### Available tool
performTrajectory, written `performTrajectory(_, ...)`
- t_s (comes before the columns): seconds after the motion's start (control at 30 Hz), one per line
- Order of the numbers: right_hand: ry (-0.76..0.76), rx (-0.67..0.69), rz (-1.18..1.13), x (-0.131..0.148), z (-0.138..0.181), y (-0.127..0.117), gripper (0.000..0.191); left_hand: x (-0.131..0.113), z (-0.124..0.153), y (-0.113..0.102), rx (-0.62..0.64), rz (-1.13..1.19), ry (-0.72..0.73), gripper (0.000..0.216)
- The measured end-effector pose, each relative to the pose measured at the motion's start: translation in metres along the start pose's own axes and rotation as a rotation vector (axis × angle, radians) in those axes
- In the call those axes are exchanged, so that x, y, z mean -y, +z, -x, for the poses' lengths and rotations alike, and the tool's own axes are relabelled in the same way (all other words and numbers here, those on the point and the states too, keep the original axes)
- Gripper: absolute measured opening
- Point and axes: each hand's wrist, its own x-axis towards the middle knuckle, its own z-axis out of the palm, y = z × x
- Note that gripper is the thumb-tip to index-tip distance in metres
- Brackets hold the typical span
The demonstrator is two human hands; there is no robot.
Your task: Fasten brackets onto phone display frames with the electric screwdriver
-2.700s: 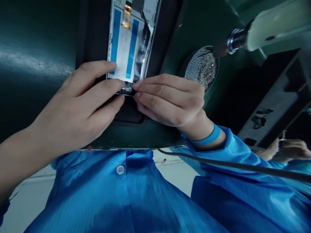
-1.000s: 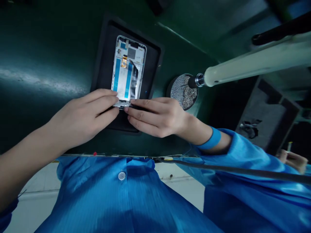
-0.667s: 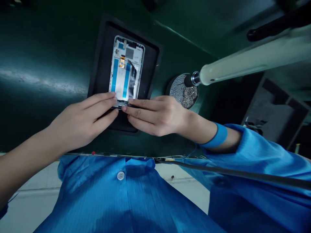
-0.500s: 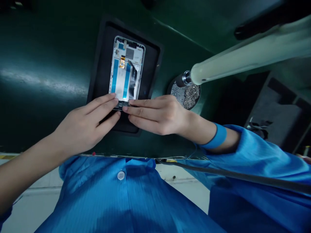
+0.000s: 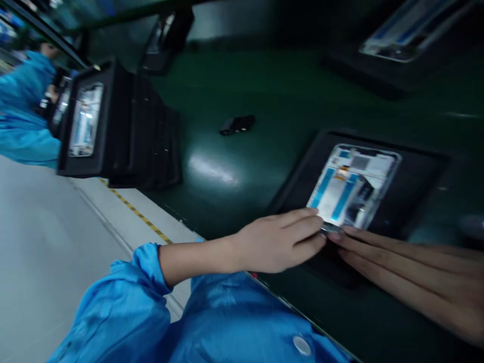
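Observation:
An opened phone frame (image 5: 336, 196), silvery inside with two blue strips and a dark flex cable, lies in a shallow black tray (image 5: 419, 191). My left hand (image 5: 276, 244) has its fingers closed together at the frame's lower left end. From the right, my right hand (image 5: 412, 272) reaches the same bottom edge, its fingertips pressed on it and the hand smeared by motion. The fingertips of both hands nearly meet there and cover part of that edge.
Stacked black trays (image 5: 121, 126) stand at the left, with another phone frame (image 5: 86, 121) in front. A small black object (image 5: 237, 124) lies on the green table (image 5: 264, 85). At upper right is a further phone frame (image 5: 397, 48). A person's blue sleeve (image 5: 26, 131) shows far left.
My view has swung to the left, so the tray and phone frame now appear further right. The stacked trays have come into view. Both hands stay at the frame's bottom edge.

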Motion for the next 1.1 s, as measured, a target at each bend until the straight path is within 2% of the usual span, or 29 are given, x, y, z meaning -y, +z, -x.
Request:
performTrajectory(0.1, -0.153, 0.081, 0.047, -0.012, 0.009, 0.010, 0.053, 0.006, -0.001, -0.010, 0.125, -0.043, 0.062, 0.051)
performTrajectory(0.17, -0.182, 0.047, 0.101, -0.013, 0.006, 0.013, 0.055, 0.012, -0.002, -0.015, 0.154, -0.066, 0.093, 0.052)
performTrajectory(0.3, -0.216, -0.012, 0.241, 0.011, -0.020, -0.003, 0.052, 0.021, -0.004, -0.015, 0.074, 0.009, 0.143, 0.045)
performTrajectory(0.37, -0.234, 0.119, 0.398, 0.026, -0.041, -0.019, 0.047, 0.020, -0.004, -0.012, 0.017, 0.092, 0.145, 0.038)
performTrajectory(0.43, -0.274, 0.172, 0.442, 0.033, -0.061, -0.031, 0.034, 0.019, -0.005, -0.008, -0.051, 0.157, 0.100, 0.032)
performTrajectory(0.53, -0.248, 0.185, 0.432, 0.030, -0.072, -0.035, 0.022, 0.020, -0.004, -0.001, -0.125, 0.204, 0.068, 0.030)
performTrajectory(0.63, -0.165, 0.214, 0.400, 0.029, -0.066, -0.033, 0.023, 0.023, -0.003, 0.000, -0.156, 0.192, 0.102, 0.032)
performTrajectory(0.83, -0.086, 0.281, 0.516, 0.058, -0.061, -0.033, 0.027, 0.024, -0.004, -0.005, -0.147, 0.217, 0.068, 0.036)
performTrajectory(0.97, -0.029, 0.339, 0.527, 0.072, -0.065, -0.032, 0.027, 0.008, 0.000, -0.004, -0.078, 0.231, 0.006, 0.042)
performTrajectory(1.03, 0.008, 0.338, 0.497, 0.073, -0.065, -0.030, 0.026, -0.010, 0.004, -0.003, -0.033, 0.196, -0.032, 0.048)
performTrajectory(1.1, 0.042, 0.300, 0.427, 0.070, -0.062, -0.030, 0.026, -0.032, 0.006, -0.001, -0.013, 0.165, -0.098, 0.063)
